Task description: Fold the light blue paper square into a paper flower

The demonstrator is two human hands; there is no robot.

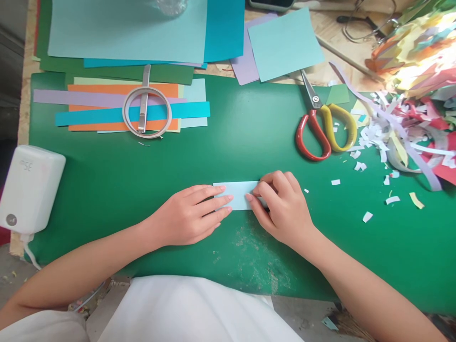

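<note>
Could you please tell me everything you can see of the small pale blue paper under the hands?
The pale blue paper is a small, thin rectangle, plain and matte, lying flat on the green mat. The left hand presses flat fingers on its left end; the right hand curls over its right end, seemingly pinching it and hiding that edge.
</note>
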